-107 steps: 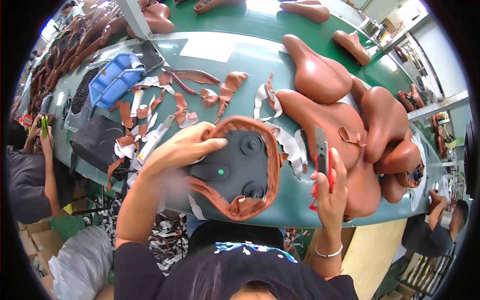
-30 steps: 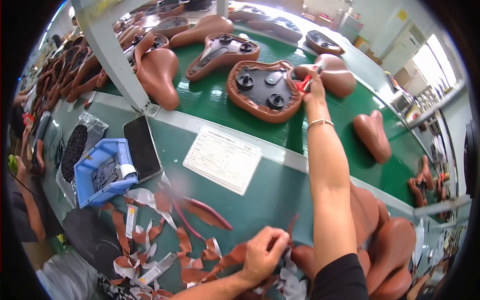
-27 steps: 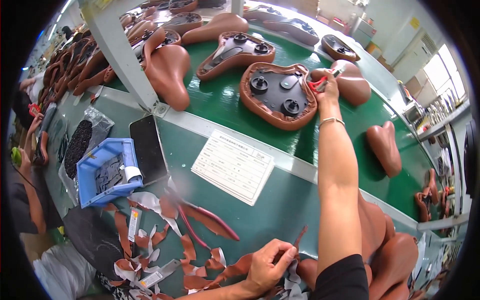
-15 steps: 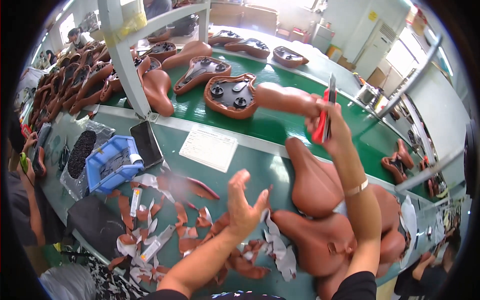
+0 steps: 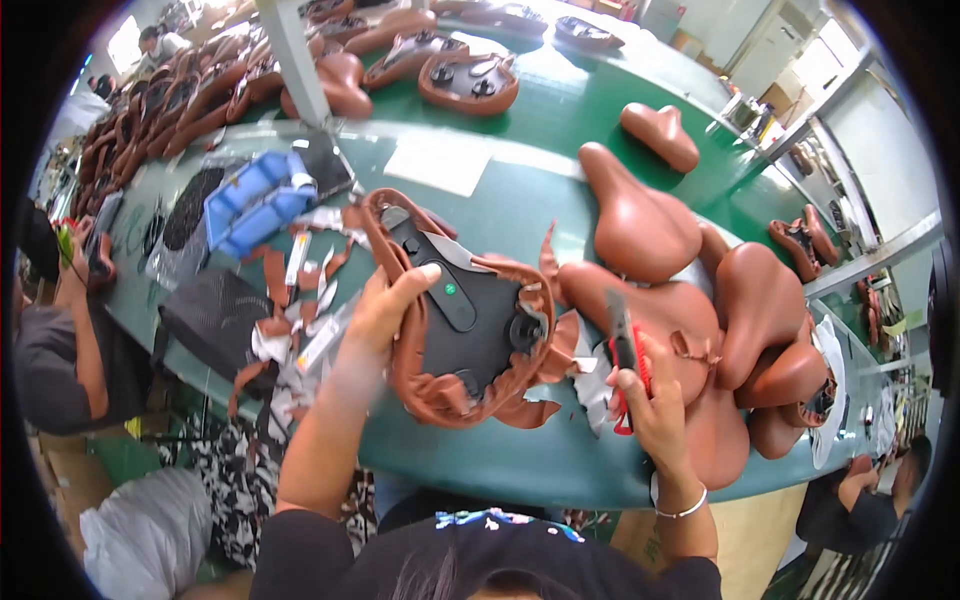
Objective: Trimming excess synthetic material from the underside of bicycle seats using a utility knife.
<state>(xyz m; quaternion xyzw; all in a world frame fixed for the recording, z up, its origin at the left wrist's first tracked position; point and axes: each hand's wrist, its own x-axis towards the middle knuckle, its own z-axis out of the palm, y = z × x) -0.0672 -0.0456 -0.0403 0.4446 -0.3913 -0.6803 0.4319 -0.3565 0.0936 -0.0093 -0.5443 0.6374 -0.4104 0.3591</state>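
Since half a second ago, the saddle that the right hand held out over the green surface [image 5: 565,112] has come back over the near bench [image 5: 400,462] and now sits with the left hand, which was empty and spread above the scraps; the right hand has drawn in with the knife. The left hand [image 5: 385,305] is partly closed on the side of the saddle [image 5: 480,330], thumb lying on the dark underside near a green dot, fingers out of sight behind the rim. The right hand [image 5: 655,395] is curled round a red-handled knife [image 5: 624,335], its grey blade pointing up and a little left, apart from the held saddle. That saddle is held upside down in front of the person's chest, narrow nose toward the upper left. Its underside is dark, with a long raised bar and round black fittings at the wide end; the brown cover folds over the edge all round, wrinkled at the broad end, and loose flaps of it stick out at the right. Just right of it lies a pile of brown saddles [image 5: 640,235], mostly smooth side up. To the left are brown and pale scraps [image 5: 275,275] and a blue bin [image 5: 240,222].
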